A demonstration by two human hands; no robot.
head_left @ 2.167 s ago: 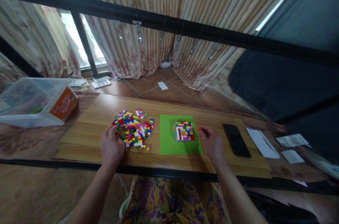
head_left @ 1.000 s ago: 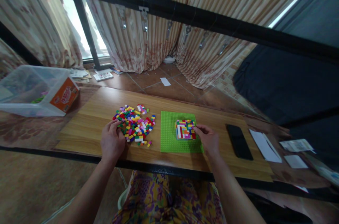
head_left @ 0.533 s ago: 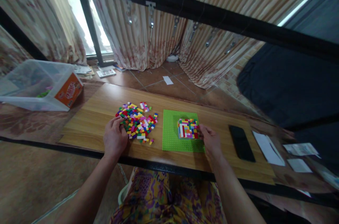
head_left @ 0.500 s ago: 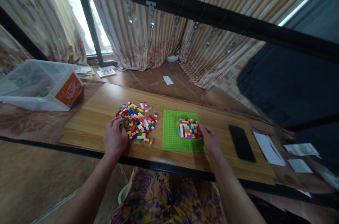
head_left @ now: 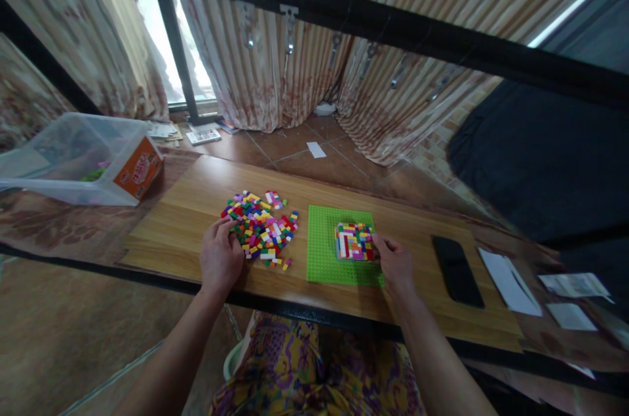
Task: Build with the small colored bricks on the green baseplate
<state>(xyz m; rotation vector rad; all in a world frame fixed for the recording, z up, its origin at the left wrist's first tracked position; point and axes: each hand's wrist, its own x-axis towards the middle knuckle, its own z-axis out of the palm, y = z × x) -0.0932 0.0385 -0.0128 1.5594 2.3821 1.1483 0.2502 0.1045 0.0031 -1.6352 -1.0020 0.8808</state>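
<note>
A loose pile of colourful toy bricks [head_left: 263, 229] lies on the wooden board. At its left edge rests my left hand [head_left: 221, 255], fingers bent and apart, the tips touching the nearest bricks; no brick shows in its grasp. To the right lies a green baseplate [head_left: 322, 259]. On it sits a multicoloured block built of toy bricks [head_left: 352, 243], its top patterned in white, red, pink and yellow. My right hand [head_left: 396, 265] has its thumb and fingers closed at the right side of this block. Its fingertips partly hide that edge.
A black phone [head_left: 458, 270] lies right of my right hand, with white paper [head_left: 510, 280] beyond it. At the far left stands a clear plastic bin [head_left: 83, 157] with an orange label. A black bar [head_left: 314, 6] crosses above the table.
The whole view has shifted slightly, so everything sits a little farther right. Both hands keep their places at the pile and the block.
</note>
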